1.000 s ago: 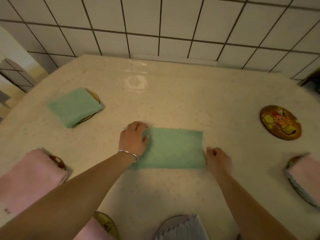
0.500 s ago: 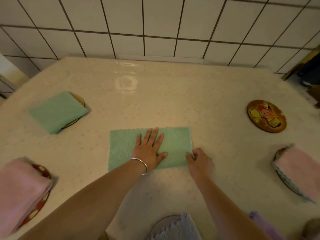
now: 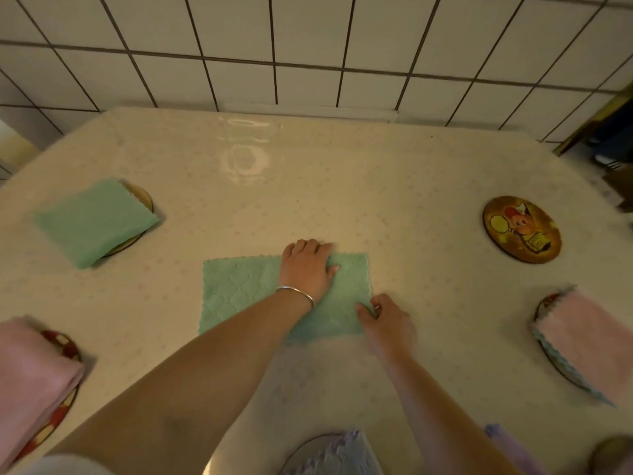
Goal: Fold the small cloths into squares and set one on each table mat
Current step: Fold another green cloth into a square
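A: Table (image 3: 342, 186) sat against a white tiled wall (image 3: 308, 46), under a pale spotted cover. Status?

B: Judging by the layout, mostly done. Folded green cloth (image 3: 92, 221) sat on the far-left mat (image 3: 145, 202). Pink cloth (image 3: 30, 368) covered the near-left mat (image 3: 65, 347). Another pink cloth (image 3: 589, 341) was on the near-right mat (image 3: 544, 313). Lilac cloth (image 3: 342, 454) lay on a mat at the near edge.

A: What was left?

B: Far-right cartoon mat (image 3: 522, 228) was bare. Its cloth, the green strip (image 3: 239, 293), lay mid-table, a rectangle, not yet square.

A: Hands?

B: Left hand (image 3: 308, 269) pressed flat on the strip, fingers mostly straight, curling slightly at the far edge. Right hand (image 3: 387, 320) had fingers curled at the strip's near-right corner, seemingly pinching it. Probably one fold left, then placement.

A: Containers?

B: None. Mats only, one cloth each where covered.
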